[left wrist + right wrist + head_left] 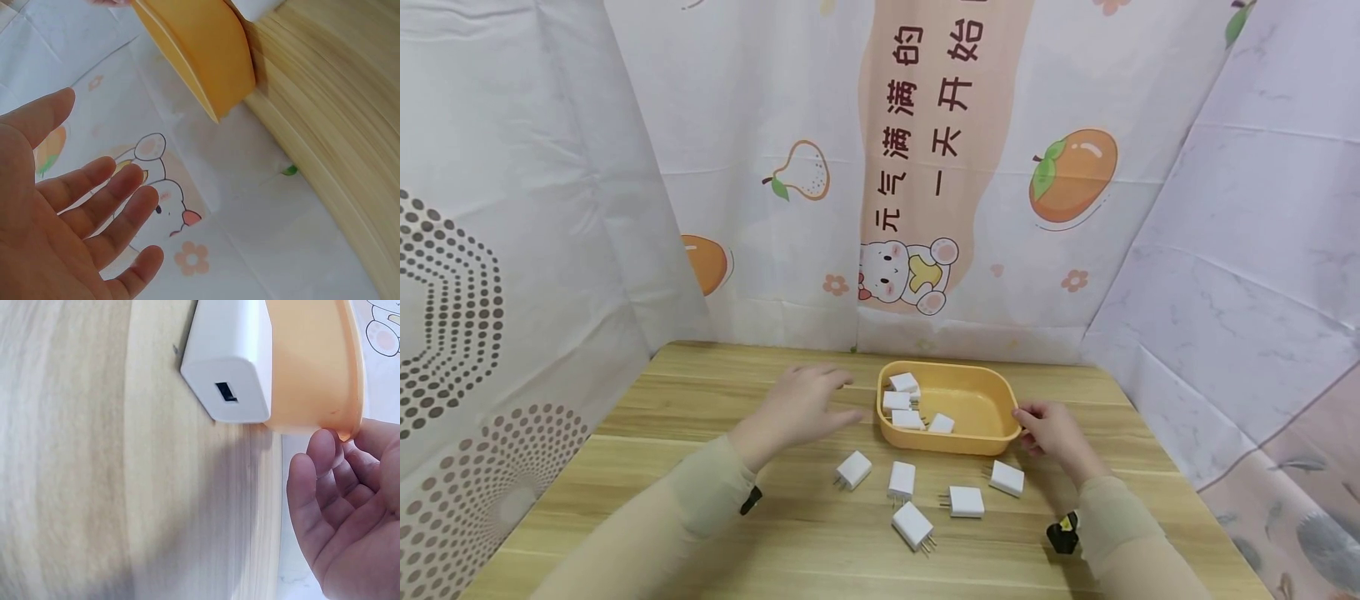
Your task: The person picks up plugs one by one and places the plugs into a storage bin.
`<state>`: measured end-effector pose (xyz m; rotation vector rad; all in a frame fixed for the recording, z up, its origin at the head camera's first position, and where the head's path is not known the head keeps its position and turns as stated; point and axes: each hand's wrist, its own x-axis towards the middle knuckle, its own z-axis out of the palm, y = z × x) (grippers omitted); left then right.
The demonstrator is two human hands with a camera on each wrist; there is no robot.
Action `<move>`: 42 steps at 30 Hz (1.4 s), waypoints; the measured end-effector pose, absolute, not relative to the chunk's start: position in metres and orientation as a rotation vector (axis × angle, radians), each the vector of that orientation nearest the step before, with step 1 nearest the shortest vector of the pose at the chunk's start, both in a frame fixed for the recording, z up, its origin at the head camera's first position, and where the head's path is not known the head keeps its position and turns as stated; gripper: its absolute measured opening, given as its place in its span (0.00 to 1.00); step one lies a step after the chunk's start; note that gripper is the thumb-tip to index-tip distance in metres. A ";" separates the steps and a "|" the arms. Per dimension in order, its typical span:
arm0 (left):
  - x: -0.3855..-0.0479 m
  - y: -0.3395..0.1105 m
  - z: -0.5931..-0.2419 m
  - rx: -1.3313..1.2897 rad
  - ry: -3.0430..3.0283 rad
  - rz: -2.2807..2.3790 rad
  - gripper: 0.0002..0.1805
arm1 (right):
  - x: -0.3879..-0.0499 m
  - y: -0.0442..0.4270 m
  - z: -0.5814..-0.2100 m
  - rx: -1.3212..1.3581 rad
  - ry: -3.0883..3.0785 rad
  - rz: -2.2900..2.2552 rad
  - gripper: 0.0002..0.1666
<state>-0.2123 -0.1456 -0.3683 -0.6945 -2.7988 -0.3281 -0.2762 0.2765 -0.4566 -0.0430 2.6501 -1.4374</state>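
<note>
My right hand (1058,435) pinches the right end of the yellow box (955,443), thumb and fingertips clamped on its thin rim. The box looks like light plastic, stiff enough to keep its shape, though it would probably slide if nudged; the rim seems the surest hold. My left hand (801,404) holds nothing, its fingers apart, near the box's left end but not touching it. Five white chargers (966,502) lie loose on the wooden table (820,542) in front of the box, and more chargers (907,419) sit inside, mostly toward its left end. I judge each one light, hard and sturdy, its smooth sides a little slippery. I'd pinch one across its flat sides, clear of the metal prongs (943,502), which might bend or scratch.
</note>
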 end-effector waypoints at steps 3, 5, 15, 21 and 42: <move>-0.211 -0.151 -0.368 -0.687 -2.798 -0.324 0.33 | -0.276 0.275 -0.456 -0.026 2.649 -1.444 0.22; -0.210 -0.154 -0.369 -0.689 -2.796 -0.331 0.33 | -0.276 0.275 -0.456 -0.021 2.648 -1.452 0.22; -0.210 -0.157 -0.372 -0.694 -2.789 -0.335 0.32 | -0.275 0.275 -0.458 -0.014 2.658 -1.444 0.21; -0.211 -0.154 -0.376 -0.683 -2.794 -0.353 0.32 | -0.276 0.276 -0.458 -0.022 2.668 -1.441 0.21; -0.205 -0.141 -0.396 -0.660 -2.849 -0.309 0.34 | -0.275 0.275 -0.456 -0.042 2.683 -1.414 0.22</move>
